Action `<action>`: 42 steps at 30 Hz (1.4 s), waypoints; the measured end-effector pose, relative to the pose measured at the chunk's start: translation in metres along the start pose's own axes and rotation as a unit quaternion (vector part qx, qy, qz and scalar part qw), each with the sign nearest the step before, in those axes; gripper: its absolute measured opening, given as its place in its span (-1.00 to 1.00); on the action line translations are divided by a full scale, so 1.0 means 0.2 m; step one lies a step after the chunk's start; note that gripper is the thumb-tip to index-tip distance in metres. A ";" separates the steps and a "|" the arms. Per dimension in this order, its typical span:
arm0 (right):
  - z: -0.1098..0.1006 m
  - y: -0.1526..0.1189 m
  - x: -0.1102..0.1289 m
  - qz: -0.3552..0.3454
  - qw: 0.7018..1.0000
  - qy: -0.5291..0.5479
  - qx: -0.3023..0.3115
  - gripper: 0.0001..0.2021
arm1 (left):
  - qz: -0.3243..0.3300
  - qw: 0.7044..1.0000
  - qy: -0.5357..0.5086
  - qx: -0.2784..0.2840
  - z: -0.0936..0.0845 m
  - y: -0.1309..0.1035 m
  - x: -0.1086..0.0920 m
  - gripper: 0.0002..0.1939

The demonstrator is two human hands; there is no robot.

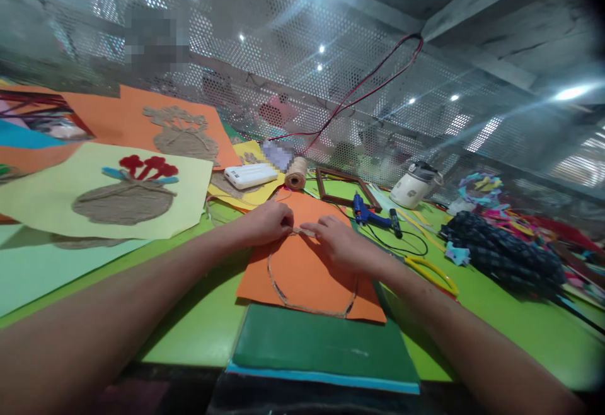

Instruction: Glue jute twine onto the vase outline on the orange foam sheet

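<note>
An orange sheet (312, 276) lies on the table with an outline of jute twine (269, 270) on it, rounded at the sides and flat along the bottom. At the top of this outline my left hand (271, 221) is closed in a pinch on the twine. My right hand (338, 241) faces it from the right, its forefinger reaching to the same short stretch of twine and its fingers drawn together on it. The fingertips nearly meet, and the thumb of my right hand is hidden. Under the orange sheet is a dark green board or book (321, 345).
Behind the sheet stand a twine spool (295, 174), a white power bank (250, 175) and a brown frame (326, 188). A blue glue gun (366, 210), yellow-handled scissors (432, 270), a white flask (413, 185) and dark cloth (501, 251) are right. Finished-looking vase pictures (193, 213) lie left.
</note>
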State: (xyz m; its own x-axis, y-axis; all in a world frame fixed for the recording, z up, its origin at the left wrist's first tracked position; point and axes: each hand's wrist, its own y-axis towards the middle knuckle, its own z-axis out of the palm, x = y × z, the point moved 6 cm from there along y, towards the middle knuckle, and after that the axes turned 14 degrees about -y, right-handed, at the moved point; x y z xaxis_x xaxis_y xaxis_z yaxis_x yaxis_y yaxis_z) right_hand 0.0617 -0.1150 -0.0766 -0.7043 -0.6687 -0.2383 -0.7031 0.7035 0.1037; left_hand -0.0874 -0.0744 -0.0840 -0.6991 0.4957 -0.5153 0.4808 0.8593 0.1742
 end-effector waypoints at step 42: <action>0.20 -0.27 -0.95 0.278 0.960 -0.028 0.024 -0.39 | 0.005 0.998 -0.055 0.001 -0.05 0.02 0.04 -0.76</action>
State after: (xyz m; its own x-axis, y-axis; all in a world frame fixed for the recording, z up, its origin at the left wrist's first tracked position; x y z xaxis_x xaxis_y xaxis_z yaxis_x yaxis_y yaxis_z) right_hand 0.2376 -0.0163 -0.0755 -0.9620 -0.1746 -0.2101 -0.2146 0.9588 0.1860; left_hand -0.0958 -0.0662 -0.0797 -0.6320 0.4880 -0.6021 0.4889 0.8538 0.1788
